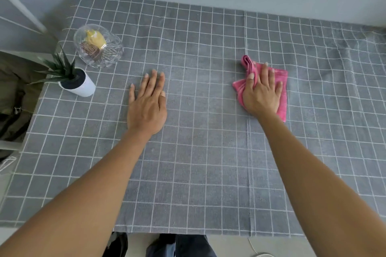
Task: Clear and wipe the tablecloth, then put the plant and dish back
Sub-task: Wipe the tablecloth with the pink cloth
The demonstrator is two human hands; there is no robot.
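Observation:
A grey tablecloth (198,152) with a white grid covers the table. My right hand (261,94) presses flat on a crumpled pink cloth (281,89) at the centre right, fingers spread over it. My left hand (147,104) lies flat and open on the bare tablecloth near the middle, holding nothing. At the far left stand a small spiky green plant in a white pot (78,83) and, just behind it, a clear cut-glass dish (100,48) with yellow and brownish items inside.
A pale wall runs along the table's far edge. Off the left edge lie dark olive fabric and a bag (12,98). The tablecloth's near edge hangs above the floor, where my dark trousers (188,246) show.

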